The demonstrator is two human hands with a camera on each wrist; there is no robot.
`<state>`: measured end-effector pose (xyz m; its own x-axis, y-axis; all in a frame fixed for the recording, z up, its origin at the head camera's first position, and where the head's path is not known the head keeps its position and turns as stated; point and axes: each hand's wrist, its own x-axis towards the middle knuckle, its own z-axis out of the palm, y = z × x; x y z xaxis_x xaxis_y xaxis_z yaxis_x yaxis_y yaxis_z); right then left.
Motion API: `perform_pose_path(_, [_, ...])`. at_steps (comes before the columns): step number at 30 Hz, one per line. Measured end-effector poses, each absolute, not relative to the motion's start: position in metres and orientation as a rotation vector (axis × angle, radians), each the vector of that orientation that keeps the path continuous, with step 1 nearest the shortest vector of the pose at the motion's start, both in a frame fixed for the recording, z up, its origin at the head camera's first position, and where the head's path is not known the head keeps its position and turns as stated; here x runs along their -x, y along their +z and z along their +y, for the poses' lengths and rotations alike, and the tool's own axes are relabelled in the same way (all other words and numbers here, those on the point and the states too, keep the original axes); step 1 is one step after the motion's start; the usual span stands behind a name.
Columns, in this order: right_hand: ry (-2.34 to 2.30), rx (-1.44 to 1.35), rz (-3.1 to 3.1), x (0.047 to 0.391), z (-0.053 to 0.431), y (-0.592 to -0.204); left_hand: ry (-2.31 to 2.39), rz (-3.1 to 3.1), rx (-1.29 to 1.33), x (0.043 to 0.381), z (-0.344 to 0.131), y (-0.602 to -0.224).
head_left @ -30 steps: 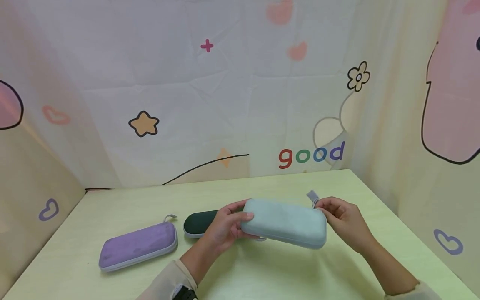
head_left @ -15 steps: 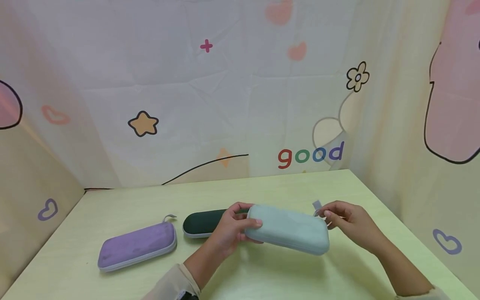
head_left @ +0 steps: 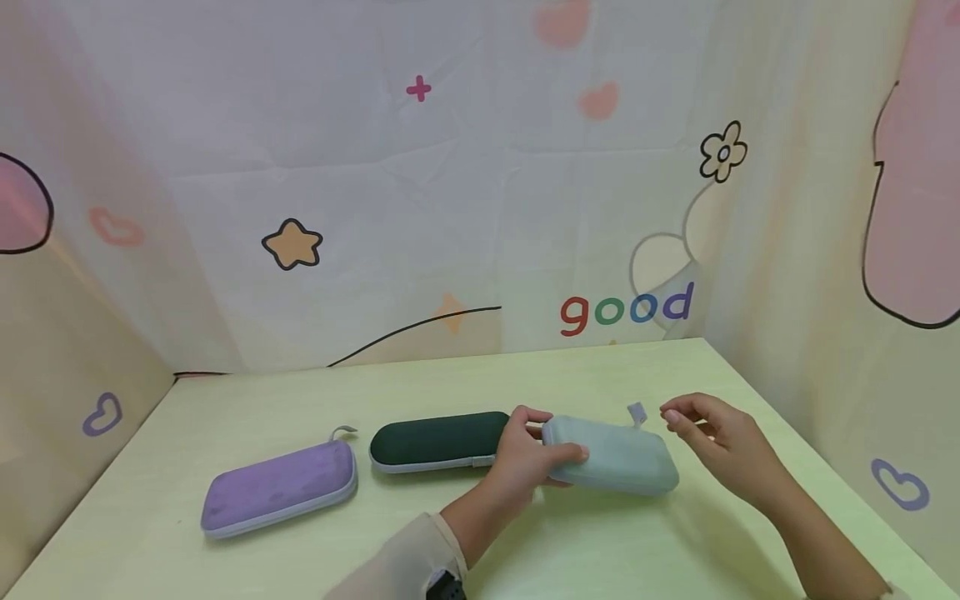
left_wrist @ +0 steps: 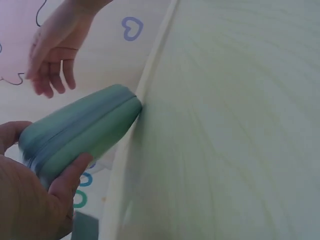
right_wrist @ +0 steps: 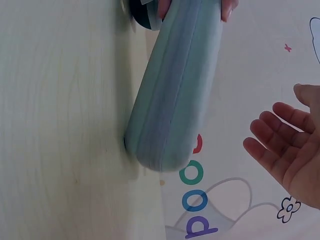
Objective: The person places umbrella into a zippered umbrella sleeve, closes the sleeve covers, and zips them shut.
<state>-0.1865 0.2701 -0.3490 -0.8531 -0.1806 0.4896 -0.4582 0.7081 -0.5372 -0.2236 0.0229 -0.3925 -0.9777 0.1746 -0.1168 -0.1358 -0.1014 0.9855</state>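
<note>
In the head view, my left hand (head_left: 519, 471) grips the left end of a pale mint zip case (head_left: 615, 457), thumb on top and fingers beneath. The case tilts with its right end low, close to the table; I cannot tell whether it touches. A grey tab (head_left: 637, 414) sticks up behind its right end. My right hand (head_left: 723, 446) hovers just right of the case with nothing in it, fingers loosely bent. The right wrist view shows a grey-blue zip band (right_wrist: 175, 85) along the case's side and the right hand's spread fingers (right_wrist: 270, 142) away from it.
A dark green zip case (head_left: 438, 440) lies on the pale table (head_left: 360, 558) just left of my left hand. Farther left lies a purple zip case (head_left: 279, 487) with a grey loop at its back right corner. A printed curtain (head_left: 360, 192) stands behind the table.
The left hand has carried the mint case to the right, and the dark green case now shows more fully. My right hand has let go of the grey tab and drawn away.
</note>
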Motion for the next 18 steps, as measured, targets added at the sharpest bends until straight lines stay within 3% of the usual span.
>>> perform_pose_path(5, [0.913, -0.533, -2.489, 0.187, 0.266, -0.349, 2.064, 2.05, -0.061, 0.232, 0.04, -0.393])
perform_pose_path(10, [0.904, -0.55, -2.495, 0.184, 0.263, -0.348, 1.622, 2.408, -0.167, 0.241, 0.043, -0.392])
perform_pose_path(18, [0.868, -0.597, -2.522, 0.183, 0.256, -0.35, 0.931, 2.934, -0.542, 0.237, 0.042, -0.387])
